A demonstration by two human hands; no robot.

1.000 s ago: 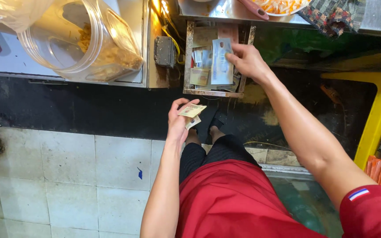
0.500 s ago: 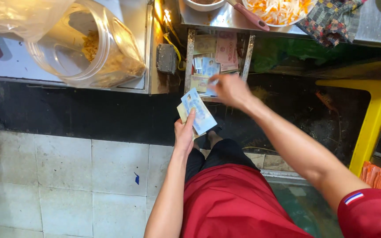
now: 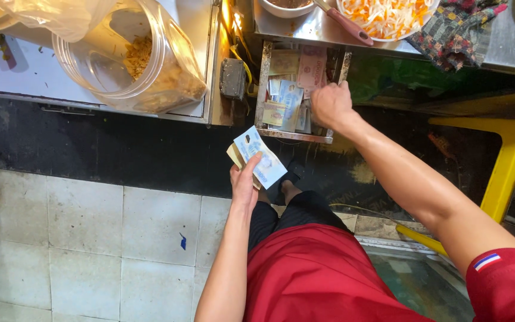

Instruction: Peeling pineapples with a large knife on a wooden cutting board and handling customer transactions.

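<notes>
My left hand (image 3: pixel 244 180) holds a few folded banknotes (image 3: pixel 258 157), pale blue on top of tan ones, just below the front edge of an open metal cash drawer (image 3: pixel 263 83). My right hand (image 3: pixel 330 105) reaches into the drawer's right side, fingers curled down among the loose banknotes (image 3: pixel 290 89) lying there. Whether the right hand grips a note is hidden by the back of the hand.
A large clear plastic jar (image 3: pixel 132 56) with brown crumbs lies on the steel counter (image 3: pixel 192 24) at left. A bowl of shredded vegetables (image 3: pixel 388 15) and a patterned cloth (image 3: pixel 454 30) sit above the drawer. A yellow stool (image 3: pixel 502 155) stands right. Tiled floor (image 3: pixel 90 238) below.
My right hand took a blue note out of the drawer, laid it onto the stack in my left hand, and has returned into the drawer. The left hand now holds more notes.
</notes>
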